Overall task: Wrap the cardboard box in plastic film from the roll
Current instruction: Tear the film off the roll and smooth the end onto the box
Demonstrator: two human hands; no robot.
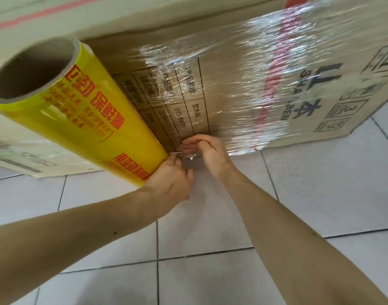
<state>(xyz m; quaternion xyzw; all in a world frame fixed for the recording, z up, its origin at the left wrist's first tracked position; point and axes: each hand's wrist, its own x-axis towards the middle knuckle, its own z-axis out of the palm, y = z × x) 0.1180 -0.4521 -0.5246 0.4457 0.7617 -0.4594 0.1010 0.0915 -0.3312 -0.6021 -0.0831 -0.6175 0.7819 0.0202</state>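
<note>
A brown cardboard box (334, 89) with black print stands on the tiled floor. Crinkled clear plastic film (232, 69) covers its middle part. The yellow film roll (83, 111) with red lettering leans against the box's left side, its open cardboard core towards me. My left hand (171, 181) grips the roll's lower end near the floor. My right hand (207, 150) is just right of it at the box's bottom edge, fingers pinched on a strand of film that runs from the roll. A hazy sheet of loose film hangs below both hands.
White floor tiles (320, 194) with dark grout spread out in front of the box. A white carton with a pink stripe (45, 14) stands behind the box. A flat white printed sheet (23, 155) lies under the roll on the left.
</note>
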